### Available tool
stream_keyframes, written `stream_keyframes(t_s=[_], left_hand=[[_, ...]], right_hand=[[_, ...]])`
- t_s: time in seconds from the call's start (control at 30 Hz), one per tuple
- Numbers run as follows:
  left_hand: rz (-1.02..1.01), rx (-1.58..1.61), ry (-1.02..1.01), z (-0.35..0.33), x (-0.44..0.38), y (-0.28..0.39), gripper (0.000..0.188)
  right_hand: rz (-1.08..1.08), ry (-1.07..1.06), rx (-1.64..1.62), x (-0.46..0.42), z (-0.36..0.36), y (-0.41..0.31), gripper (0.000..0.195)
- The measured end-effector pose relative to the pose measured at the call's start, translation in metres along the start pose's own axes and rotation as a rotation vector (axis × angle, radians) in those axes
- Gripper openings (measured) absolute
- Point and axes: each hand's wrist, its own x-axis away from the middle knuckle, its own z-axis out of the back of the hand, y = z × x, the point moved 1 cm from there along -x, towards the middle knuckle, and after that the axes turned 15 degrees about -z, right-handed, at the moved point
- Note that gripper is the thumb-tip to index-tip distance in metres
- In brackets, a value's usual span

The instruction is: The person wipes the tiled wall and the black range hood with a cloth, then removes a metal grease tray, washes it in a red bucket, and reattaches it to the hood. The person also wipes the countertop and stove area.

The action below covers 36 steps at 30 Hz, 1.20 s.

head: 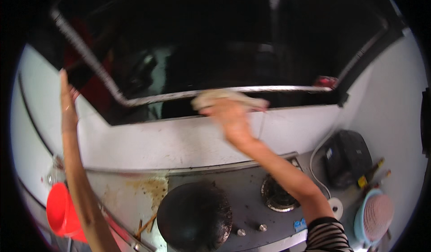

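My right hand (232, 115) is blurred and presses a pale, folded cloth (229, 99) against the lower metal trim (286, 89) of a large dark glossy panel (208, 60). The panel stands over a white tiled wall (141, 144) behind a gas stove. On the left, my left hand (69, 100) is seen nearly edge-on, fingers stretched out by the panel's lower left side. Nothing shows in it. Whether its palm touches the panel is unclear. Below my hands, a blackened wok (193, 216) sits on the left side of the stovetop (249, 198).
An uncovered burner (279, 193) lies beneath my right forearm. At right stand a black appliance (348, 157), a white cord (315, 162), and a light-blue basin (359, 215) holding a pink woven basket (378, 216). A red bucket (60, 210) is beside my left forearm. Brown stains (148, 188) mark the counter.
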Motion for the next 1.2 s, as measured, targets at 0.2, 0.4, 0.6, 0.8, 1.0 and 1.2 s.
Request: stream_keyframes(t_s=[0.2, 0.4, 0.6, 0.8, 1.0, 1.2], left_hand=[[0.143, 0.027, 0.078, -0.058, -0.007, 0.010, 0.060], [0.267, -0.018, 0.189, -0.004, -0.026, -0.041, 0.070], [0.250, 0.035, 0.277, -0.019, -0.019, -0.028, 0.073], [0.420, 0.177, 0.367, -0.014, -0.036, -0.041, 0.075], [0.428, 0.257, 0.413, -0.008, -0.039, -0.045, 0.076], [0.492, 0.257, 0.454, -0.002, -0.043, -0.057, 0.078]], right_hand=[[0.209, 0.221, 0.473, -0.055, -0.085, -0.073, 0.027], [0.274, 0.210, 0.380, -0.043, -0.045, -0.032, 0.031], [0.276, 0.197, 0.580, 0.004, 0.061, 0.052, 0.032], [0.200, 0.173, 0.683, 0.045, 0.151, 0.130, 0.040], [-0.108, 0.149, 0.907, 0.099, 0.246, 0.197, 0.055], [-0.272, 0.444, 0.603, 0.102, 0.286, 0.223, 0.022]])
